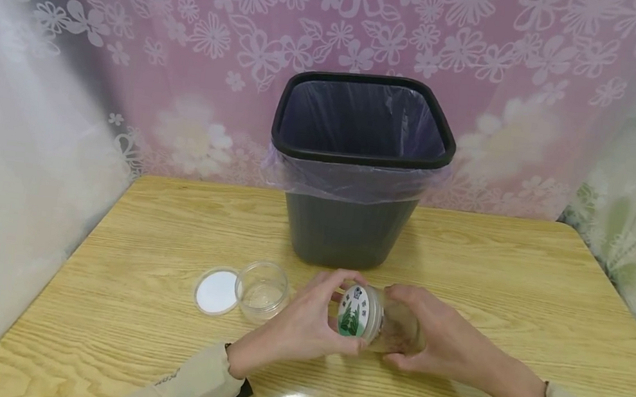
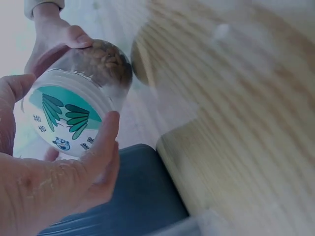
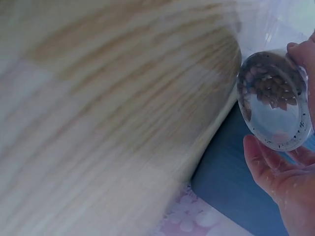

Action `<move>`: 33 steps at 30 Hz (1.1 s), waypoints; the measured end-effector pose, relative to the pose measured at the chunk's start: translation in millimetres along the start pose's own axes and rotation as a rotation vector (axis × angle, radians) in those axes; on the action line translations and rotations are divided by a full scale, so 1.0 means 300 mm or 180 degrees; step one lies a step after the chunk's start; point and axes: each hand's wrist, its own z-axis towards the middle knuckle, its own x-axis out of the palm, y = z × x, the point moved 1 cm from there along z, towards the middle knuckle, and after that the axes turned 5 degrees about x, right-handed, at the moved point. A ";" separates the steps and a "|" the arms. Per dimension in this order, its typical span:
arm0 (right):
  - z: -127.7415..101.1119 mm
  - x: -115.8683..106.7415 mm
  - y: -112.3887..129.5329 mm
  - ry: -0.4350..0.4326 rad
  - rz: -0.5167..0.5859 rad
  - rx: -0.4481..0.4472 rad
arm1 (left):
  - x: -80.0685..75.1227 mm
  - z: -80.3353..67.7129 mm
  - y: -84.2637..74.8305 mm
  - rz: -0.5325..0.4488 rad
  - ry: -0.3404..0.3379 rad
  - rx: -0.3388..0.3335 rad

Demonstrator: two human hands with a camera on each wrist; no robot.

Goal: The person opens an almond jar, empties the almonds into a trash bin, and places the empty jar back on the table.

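A clear plastic jar (image 1: pixel 400 329) is tilted on its side between the two hands, its lid turned toward the left. Brown pieces, like nuts or seeds, lie inside it, seen through the wall in the left wrist view and through the base (image 3: pixel 273 101) in the right wrist view. The left hand (image 1: pixel 305 320) grips the rim of the lid (image 2: pixel 66 118), which carries a white and green label with leaves. Around the jar's body the right hand (image 1: pixel 443 334) curls its fingers and thumb. A second, open clear jar (image 1: pixel 263 290) stands left of the left hand.
A white-topped round lid (image 1: pixel 217 292) lies beside the open jar on the wooden table (image 1: pixel 133 347). Behind the hands stands a dark bin (image 1: pixel 346 227) lined with a thin purple bag (image 1: pixel 354 186). A pink floral curtain (image 1: pixel 221 72) hangs at the back.
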 end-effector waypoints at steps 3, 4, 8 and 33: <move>-0.005 0.002 -0.005 0.0028 0.0138 0.0153 | -0.001 0.000 0.000 -0.0020 0.0019 0.0162; -0.007 0.002 -0.007 0.0049 0.0183 0.0215 | -0.002 -0.001 0.001 -0.0025 0.0033 0.0230; -0.011 0.001 -0.012 0.0093 0.0241 0.0327 | -0.006 -0.001 0.001 0.0031 0.0099 0.0524; -0.022 0.007 -0.024 -0.0020 -0.0019 0.0170 | -0.009 0.005 0.026 0.0013 0.0155 0.0665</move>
